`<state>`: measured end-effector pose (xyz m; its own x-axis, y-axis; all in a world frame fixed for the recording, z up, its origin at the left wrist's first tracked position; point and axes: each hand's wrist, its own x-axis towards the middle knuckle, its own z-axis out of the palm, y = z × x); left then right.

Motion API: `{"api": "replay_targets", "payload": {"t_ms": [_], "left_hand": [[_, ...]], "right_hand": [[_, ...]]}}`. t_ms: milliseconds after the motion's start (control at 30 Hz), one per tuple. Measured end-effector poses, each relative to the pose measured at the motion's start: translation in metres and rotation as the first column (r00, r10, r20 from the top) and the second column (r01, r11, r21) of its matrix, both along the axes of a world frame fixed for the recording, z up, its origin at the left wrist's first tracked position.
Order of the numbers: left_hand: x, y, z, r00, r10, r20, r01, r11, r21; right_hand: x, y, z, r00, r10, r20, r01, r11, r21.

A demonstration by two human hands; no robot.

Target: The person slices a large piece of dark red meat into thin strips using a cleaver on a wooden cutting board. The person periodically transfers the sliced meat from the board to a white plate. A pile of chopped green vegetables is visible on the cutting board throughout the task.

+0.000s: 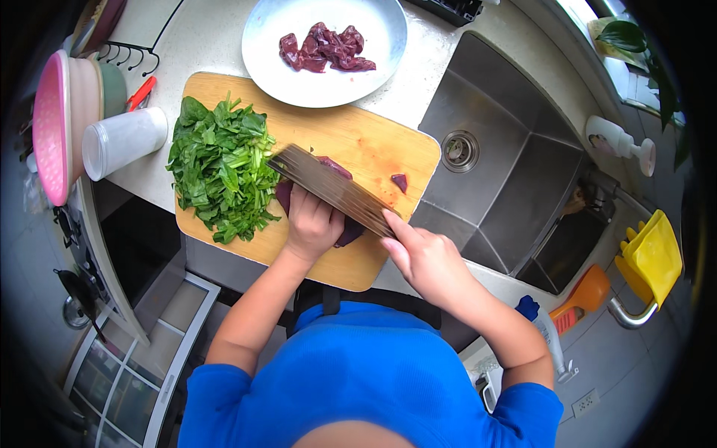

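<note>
My right hand [432,260] grips the handle end of a broad cleaver [334,188], whose blade slants across the wooden cutting board [407,149]. Under and beside the blade lies a piece of dark red liver [349,234]. My left hand [315,225] presses down on it with bent fingers close to the blade, which partly hides the fingertips. On the board's left sits a heap of chopped leafy greens [220,164], and a small liver scrap [399,182] rests on the right. Beyond the board's far edge, a white dish [328,95] holds cut liver pieces [325,48].
A steel sink [485,160] adjoins the board on the right. To the left are a whitish plastic container [123,143], a pink basin [51,127] and a red-handled tool [140,93]. Yellow gloves [651,250] and an orange spatula [586,290] hang at the right.
</note>
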<state>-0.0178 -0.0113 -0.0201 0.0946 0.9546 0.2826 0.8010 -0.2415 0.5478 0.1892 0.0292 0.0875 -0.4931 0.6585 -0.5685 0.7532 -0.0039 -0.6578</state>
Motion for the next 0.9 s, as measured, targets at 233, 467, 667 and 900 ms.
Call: {"api": "replay_targets", "payload": {"t_ms": [233,467,667,900], "left_hand": [[-0.001,-0.002,-0.002,0.999,-0.044,0.003,0.044,0.999,0.021],[0.010,-0.003,0.006,0.980,-0.186,0.071,0.187,0.982,-0.013],[0.022,-0.002,0.027,0.944,-0.277,0.181,0.287,0.958,-0.030],[0.025,-0.002,0.034,0.989,-0.132,0.074,0.135,0.990,-0.030]], "right_hand": [[-0.035,0.008,-0.015,0.998,-0.028,-0.047,0.031,0.997,0.073],[0.004,-0.028,-0.010,0.972,-0.204,-0.115,0.208,0.978,0.021],[0.015,-0.028,-0.003,0.885,-0.433,-0.170,0.411,0.899,-0.150],[0.023,-0.050,-0.001,0.927,-0.324,-0.188,0.340,0.939,0.059]]}}
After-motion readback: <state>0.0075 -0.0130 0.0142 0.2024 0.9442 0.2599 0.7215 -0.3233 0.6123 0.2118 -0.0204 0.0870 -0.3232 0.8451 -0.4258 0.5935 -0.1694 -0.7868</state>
